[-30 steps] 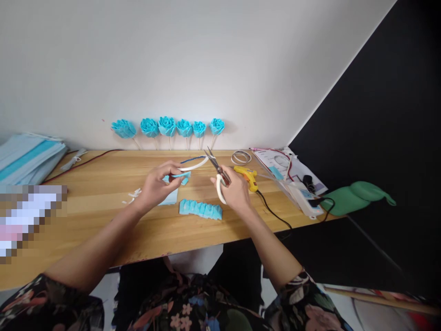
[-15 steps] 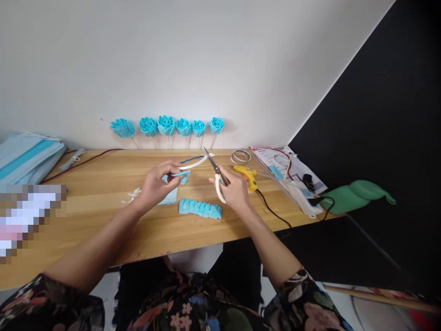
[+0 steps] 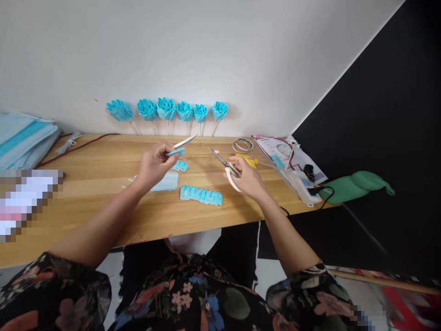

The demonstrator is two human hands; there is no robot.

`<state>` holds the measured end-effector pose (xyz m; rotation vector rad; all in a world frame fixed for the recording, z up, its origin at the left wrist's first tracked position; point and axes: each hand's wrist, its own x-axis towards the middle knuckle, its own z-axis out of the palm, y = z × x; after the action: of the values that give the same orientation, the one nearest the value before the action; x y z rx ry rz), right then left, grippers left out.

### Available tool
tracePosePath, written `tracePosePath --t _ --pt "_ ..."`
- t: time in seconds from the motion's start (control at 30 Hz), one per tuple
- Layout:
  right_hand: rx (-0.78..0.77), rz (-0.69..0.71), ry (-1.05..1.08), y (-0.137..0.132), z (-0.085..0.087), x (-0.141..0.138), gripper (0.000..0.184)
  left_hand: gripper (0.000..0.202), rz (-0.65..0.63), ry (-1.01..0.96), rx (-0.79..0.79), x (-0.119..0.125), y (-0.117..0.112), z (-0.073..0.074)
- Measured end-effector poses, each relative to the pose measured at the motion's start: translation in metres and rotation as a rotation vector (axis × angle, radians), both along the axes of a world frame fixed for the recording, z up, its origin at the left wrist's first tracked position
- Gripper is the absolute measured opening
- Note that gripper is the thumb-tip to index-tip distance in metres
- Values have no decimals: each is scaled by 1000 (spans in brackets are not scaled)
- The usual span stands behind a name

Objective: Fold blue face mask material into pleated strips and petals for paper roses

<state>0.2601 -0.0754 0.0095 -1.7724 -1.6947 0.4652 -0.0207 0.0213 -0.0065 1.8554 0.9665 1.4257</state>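
At the far left of the table (image 3: pixel 93 184) lies a stack of pale blue and white sheets (image 3: pixel 25 140), with a clear bundle tied in white (image 3: pixel 69 143) just to its right and a thin dark red cable (image 3: pixel 91 141) near it. Farther back, 6 blue flowers (image 3: pixel 166 109) on pale stems stand in a row against the wall (image 3: pixel 206 55), the leftmost tilted most. Some white scraps (image 3: pixel 132 179) show beside the left forearm. The left hand (image 3: pixel 157 162) pinches a small blue piece (image 3: pixel 179 151) above the table, and a narrow white strip (image 3: pixel 185 141) sticks out of its grip, pointing up and right. Below it are a flat blue sheet (image 3: pixel 165 182), a short pleated piece (image 3: pixel 181 166) and a longer pleated strip (image 3: pixel 201 195). Farther right, the right hand (image 3: pixel 248 177) curls around the white handles of the scissors (image 3: pixel 224 163), whose tips are near a white bit (image 3: pixel 216 151) and well apart from the white strip. Behind that hand are a tape roll (image 3: pixel 243 145) and a partly hidden yellow glue gun (image 3: pixel 253 161). Beyond them lie printed papers (image 3: pixel 303 161), a white power strip (image 3: pixel 310 196) and a soft green object (image 3: pixel 353 188).
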Motion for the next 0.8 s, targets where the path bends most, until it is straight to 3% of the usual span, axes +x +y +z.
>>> tracePosePath --t 0.13,0.27,0.33,0.4,0.5,0.57,0.67,0.8 --pt "-166 64 -486 -12 -6 15 37 20 -66 -127 -102 4 -3 3" --pt "-144 166 -604 -13 8 13 22 28 -202 -202 -267 7 -13 13" --pt "-41 103 -538 -7 21 10 20 31 -285 -238 -313 7 -17 16" --pt "89 78 -336 1 33 6 28 33 -365 -275 -341 6 -18 18" --pt "188 236 78 16 44 -6 39 34 -442 -307 -370 5 -19 18" --pt "148 397 256 25 46 -17 42 34 -467 -313 -381 5 -18 17" --pt "108 491 301 36 44 -32 39 32 -450 -320 -396 6 -14 15" --pt "218 401 119 60 26 -37 37 26 -262 -394 -383 8 -5 9"
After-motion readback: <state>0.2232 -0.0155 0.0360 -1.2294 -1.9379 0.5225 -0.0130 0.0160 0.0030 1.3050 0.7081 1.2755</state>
